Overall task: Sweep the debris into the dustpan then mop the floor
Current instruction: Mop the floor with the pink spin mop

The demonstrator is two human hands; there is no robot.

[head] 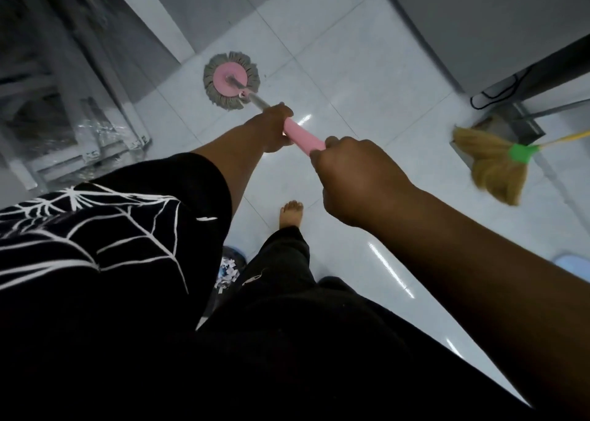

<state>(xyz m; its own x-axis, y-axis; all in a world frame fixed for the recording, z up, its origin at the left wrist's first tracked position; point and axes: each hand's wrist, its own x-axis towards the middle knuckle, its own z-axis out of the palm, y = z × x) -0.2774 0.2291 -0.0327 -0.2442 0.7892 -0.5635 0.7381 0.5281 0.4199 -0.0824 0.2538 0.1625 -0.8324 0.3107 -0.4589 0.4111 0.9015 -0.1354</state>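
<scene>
Both hands hold a mop by its pink handle (303,137). My left hand (271,126) grips lower down, where the pink sleeve meets the metal shaft. My right hand (354,181) is closed around the handle's upper end. The round mop head (230,82), a pink disc ringed with grey strands, lies flat on the white tiled floor (367,78) ahead of me. A straw broom (493,165) with a green collar and yellow stick lies at the right. Behind my legs, a dustpan (228,270) with white paper scraps shows partly.
A metal rack wrapped in clear plastic (73,107) stands at the left. A grey cabinet (479,21) fills the far right corner, with a black cable (498,93) and a metal stand base (517,120) beside it. My bare foot (291,213) is on the tiles. A pale blue object (574,265) sits at the right edge.
</scene>
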